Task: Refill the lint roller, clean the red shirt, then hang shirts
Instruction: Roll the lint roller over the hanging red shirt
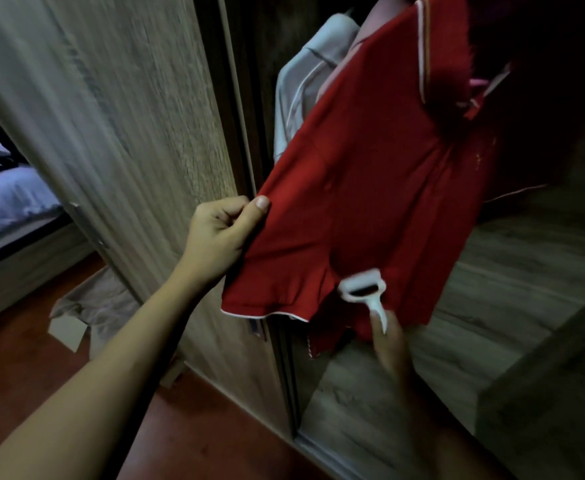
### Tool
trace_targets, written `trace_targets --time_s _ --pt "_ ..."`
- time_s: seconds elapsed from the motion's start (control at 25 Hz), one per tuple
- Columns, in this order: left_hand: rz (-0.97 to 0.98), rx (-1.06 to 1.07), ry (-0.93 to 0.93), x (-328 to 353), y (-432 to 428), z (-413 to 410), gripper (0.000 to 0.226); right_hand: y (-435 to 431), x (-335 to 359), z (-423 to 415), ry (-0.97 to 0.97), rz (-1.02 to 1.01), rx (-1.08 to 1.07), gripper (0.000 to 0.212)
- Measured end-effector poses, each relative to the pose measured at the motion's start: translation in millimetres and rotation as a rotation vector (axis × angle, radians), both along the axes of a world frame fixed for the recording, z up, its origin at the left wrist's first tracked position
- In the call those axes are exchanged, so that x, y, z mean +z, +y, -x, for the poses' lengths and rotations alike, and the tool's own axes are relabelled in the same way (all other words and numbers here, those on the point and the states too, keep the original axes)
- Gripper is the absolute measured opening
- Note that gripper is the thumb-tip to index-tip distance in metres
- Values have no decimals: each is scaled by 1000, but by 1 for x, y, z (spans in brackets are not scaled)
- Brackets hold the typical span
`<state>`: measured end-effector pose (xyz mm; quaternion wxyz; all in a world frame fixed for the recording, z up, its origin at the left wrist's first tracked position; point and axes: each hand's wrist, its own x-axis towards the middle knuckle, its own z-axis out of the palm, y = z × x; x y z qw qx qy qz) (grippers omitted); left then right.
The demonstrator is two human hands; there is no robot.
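Red shirt [370, 188] hangs in the open wardrobe, collar up top right, hem low and toward me; I can't make out the hanger clearly. Wardrobe door [138, 133] stands just left of it, close to the cloth. My left hand [221, 233] is closed on the shirt's left side edge, thumb on top, pulling the panel flat. My right hand [388, 337] is wrapped around the handle of the lint roller [362, 289], head pressed on the fabric just above the hem; that hand is blurred, so the grip detail is unclear. Judging the step as cleaning, mid-task. To do it well: keep the left hand's tension so the cloth doesn't bunch under the roller, run straight overlapping strokes, then shift the pinch to reach the next strip. Risk: the hanging shirt swings away under pressure, so light force. Around: a grey garment [304, 84] hangs behind the shirt, touching it, could catch the roller at the edge. Bed [10, 199] sits far left, well apart. Cardboard box [86, 313] on the floor by the door, near my feet.
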<state>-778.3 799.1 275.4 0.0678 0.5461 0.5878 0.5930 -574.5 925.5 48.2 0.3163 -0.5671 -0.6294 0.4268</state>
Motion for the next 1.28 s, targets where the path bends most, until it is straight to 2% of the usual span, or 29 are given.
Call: trace_targets --time_s 0.2,0.28,0.36,0.44,0.56,0.64,0.76,0.88,1.0,1.12,1.2,1.28 --pt "10 -32 -29 3 -2 -3 45 24 165 2 157 -599 24 21" --pt "14 -48 -52 3 -2 -3 43 27 205 4 182 -695 33 21" --pt "15 -46 -53 2 -2 -1 45 24 193 9 175 -624 44 26" --pt "14 -49 -43 1 -2 1 49 10 135 12 124 -420 68 31" --pt "10 -47 -9 -1 0 4 51 -17 51 4 -140 -171 126 37" --pt "4 -44 15 0 0 4 51 -10 50 -1 -194 -228 105 37" --pt "20 -46 0 0 0 5 50 40 121 -8 -59 -437 -32 37" --pt "16 -40 -11 -1 -1 3 45 82 185 -25 107 -506 -157 40" --pt "13 -36 -7 1 -1 3 44 71 152 -21 22 -420 -107 39" --pt "24 -41 31 1 -2 4 48 32 69 -13 -121 -145 104 39" --pt "22 -41 45 1 -1 5 49 37 66 -17 -76 -140 63 40" --pt "16 -46 39 0 -1 5 49 76 106 -27 -4 -243 -88 41"
